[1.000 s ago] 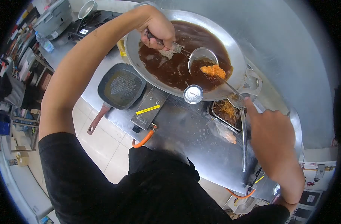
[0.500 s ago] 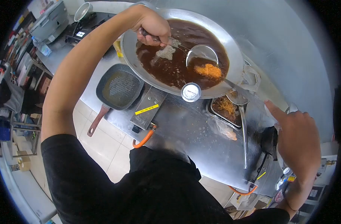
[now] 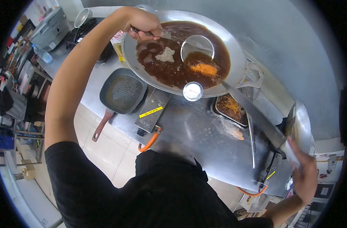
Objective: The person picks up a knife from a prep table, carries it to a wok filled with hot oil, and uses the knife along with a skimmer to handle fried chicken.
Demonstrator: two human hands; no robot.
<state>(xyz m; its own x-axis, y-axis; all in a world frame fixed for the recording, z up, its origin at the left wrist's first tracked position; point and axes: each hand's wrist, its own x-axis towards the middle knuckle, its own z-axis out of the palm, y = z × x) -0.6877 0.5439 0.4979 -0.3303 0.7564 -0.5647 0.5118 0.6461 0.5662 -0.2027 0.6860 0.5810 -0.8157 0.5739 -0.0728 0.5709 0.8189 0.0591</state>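
My left hand (image 3: 146,27) is closed round the handle of a round wire skimmer (image 3: 197,46), reaching over a wide metal wok (image 3: 238,57). Dark brown oil (image 3: 150,72) fills the wok, with a pale foam patch. The skimmer sits in the oil beside an orange, crumbly-coated piece of food (image 3: 204,69). My right hand (image 3: 304,173), at the right, grips the white handle of a long flat metal blade (image 3: 257,117); whether it is a knife or a spatula I cannot tell. Its tip is at the wok's near edge, close to the food.
A dial thermometer (image 3: 193,91) is at the wok's front rim. Right of it stands a tray (image 3: 242,124) of fried crumbs, with a long metal handle (image 3: 252,148) beside it. A square grill pan (image 3: 124,91) lies left. A metal lid or pan (image 3: 302,121) stands far right.
My right hand has drawn down, and the long blade now shows clearly. My left hand and the skimmer have shifted slightly left and up. The orange food looks more compact and lies slightly left.
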